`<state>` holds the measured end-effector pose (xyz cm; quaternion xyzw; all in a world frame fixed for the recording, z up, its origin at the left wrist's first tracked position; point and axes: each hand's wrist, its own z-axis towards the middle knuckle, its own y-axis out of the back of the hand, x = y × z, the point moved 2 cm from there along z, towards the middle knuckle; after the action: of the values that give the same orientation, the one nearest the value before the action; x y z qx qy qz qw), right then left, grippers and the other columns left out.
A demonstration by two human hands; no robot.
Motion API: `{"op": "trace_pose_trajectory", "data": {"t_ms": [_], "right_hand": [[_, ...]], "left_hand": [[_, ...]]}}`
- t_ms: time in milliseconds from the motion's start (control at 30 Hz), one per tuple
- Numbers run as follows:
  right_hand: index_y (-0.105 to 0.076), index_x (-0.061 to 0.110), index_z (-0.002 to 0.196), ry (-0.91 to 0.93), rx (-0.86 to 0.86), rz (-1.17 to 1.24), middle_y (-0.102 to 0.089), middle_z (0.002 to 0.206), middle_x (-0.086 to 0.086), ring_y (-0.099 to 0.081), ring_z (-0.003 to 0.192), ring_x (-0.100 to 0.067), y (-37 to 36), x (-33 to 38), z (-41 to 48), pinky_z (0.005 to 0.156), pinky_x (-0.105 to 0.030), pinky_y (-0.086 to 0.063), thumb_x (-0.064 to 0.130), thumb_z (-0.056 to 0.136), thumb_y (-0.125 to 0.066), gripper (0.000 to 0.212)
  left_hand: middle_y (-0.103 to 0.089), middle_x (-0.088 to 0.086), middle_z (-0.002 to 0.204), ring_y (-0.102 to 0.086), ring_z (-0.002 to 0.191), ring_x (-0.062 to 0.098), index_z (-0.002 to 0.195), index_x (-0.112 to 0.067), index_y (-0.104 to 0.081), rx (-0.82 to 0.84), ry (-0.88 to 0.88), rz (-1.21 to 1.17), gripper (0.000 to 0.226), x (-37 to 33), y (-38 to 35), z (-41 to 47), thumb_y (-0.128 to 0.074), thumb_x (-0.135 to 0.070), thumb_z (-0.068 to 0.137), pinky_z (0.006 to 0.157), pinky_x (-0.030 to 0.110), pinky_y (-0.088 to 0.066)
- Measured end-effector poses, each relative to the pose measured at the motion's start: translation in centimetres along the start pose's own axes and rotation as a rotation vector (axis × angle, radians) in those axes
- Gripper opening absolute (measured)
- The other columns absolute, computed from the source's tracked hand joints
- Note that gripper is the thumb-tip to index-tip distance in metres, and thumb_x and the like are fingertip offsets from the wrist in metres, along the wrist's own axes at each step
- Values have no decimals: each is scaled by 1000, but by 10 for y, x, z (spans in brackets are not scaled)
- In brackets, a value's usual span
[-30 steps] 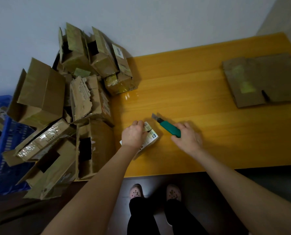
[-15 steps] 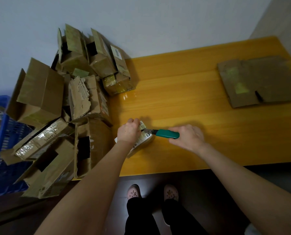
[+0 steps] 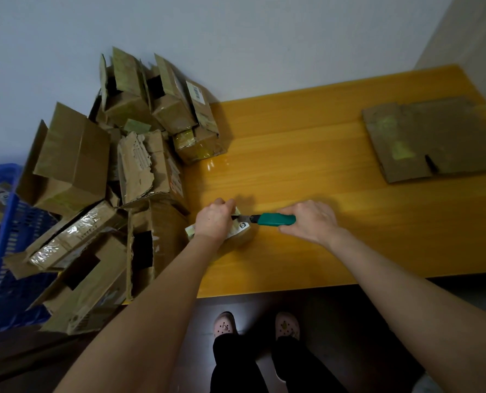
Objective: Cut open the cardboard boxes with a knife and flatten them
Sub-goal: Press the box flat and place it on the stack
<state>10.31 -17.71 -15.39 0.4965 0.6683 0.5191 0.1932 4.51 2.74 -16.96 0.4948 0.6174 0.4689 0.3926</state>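
A small cardboard box (image 3: pixel 243 232) with a white label lies on the yellow wooden table (image 3: pixel 307 171), near its front edge. My left hand (image 3: pixel 215 218) presses down on it and covers most of its top. My right hand (image 3: pixel 311 219) grips a green-handled utility knife (image 3: pixel 276 219), held level, with the blade pointing left onto the box top beside my left fingers. A heap of opened cardboard boxes (image 3: pixel 117 177) fills the table's left end against the wall.
A flattened cardboard sheet (image 3: pixel 434 137) lies at the table's far right. A blue plastic crate (image 3: pixel 1 251) with more items stands left of the heap. My feet (image 3: pixel 256 327) stand on the dark floor below the table's front edge.
My right hand has swung the knife from pointing up-left to level, and its blade now meets the box top. My left hand stays on the box.
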Motion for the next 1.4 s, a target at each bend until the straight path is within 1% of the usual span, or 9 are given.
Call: {"op": "trace_pose_trajectory", "data": {"t_ms": [133,367,600,733,800,900,1167,1267,1400], "right_hand": [[-51,45,134,-47,25,68,-69,105,5,-59,85,-14,1,-3,1,63,-23,-37,57,88,-56,48],[-52,44,133,-139,-3,216,-69,106,6,-60,85,-15,-9,2,3,65,-23,-38,61,84,-59,53],[-54,44,132,-179,-21,301,-68,114,9,-63,97,-16,-14,11,5,72,-24,-45,61,82,-62,53],[-54,43,132,-183,-33,324,-68,113,9,-64,95,-16,-20,19,7,77,-26,-49,61,82,-62,54],[-53,43,133,-175,-40,288,-69,112,8,-63,96,-16,-16,19,8,74,-25,-45,60,84,-61,52],[-56,42,131,-176,-4,369,-68,112,9,-62,93,-15,-8,14,11,69,-24,-41,58,82,-65,52],[-57,46,128,-156,-33,388,-69,111,10,-64,94,-16,-3,7,14,69,-25,-42,59,80,-66,50],[-58,46,127,-142,-9,417,-69,110,11,-64,87,-14,-2,2,17,65,-25,-43,58,79,-66,50],[-62,39,125,-298,-56,531,-66,93,11,-57,74,-10,10,-37,5,52,-23,-35,54,83,-66,44]], "left_hand": [[-60,6,107,-62,89,31,115,-13,-57,-15,-23,8,20,2,2,0,-47,-9,98,66,39,-50],[-56,5,112,-62,91,29,109,-11,-59,-102,-36,57,18,2,12,1,-44,-9,99,59,32,-36],[-56,6,110,-63,92,29,107,-10,-60,-127,7,14,18,6,16,2,-47,-4,97,64,34,-43],[-56,7,111,-63,92,30,108,-9,-60,-127,48,-3,21,8,20,5,-47,1,95,65,34,-43],[-55,7,112,-63,92,30,108,-10,-60,-117,37,8,21,9,20,7,-47,1,95,67,35,-46],[-55,6,111,-63,90,30,107,-10,-60,-110,23,9,19,11,21,9,-49,-1,95,67,37,-50],[-55,6,107,-63,86,32,104,-11,-59,-122,-23,-14,15,18,27,18,-49,-4,96,61,37,-44],[-54,5,105,-63,85,32,103,-12,-59,-122,-53,-19,15,20,30,18,-51,-2,95,63,40,-49],[-58,4,103,-65,85,27,98,-13,-59,-175,15,-80,13,45,37,13,-60,-3,90,66,37,-53]]}}
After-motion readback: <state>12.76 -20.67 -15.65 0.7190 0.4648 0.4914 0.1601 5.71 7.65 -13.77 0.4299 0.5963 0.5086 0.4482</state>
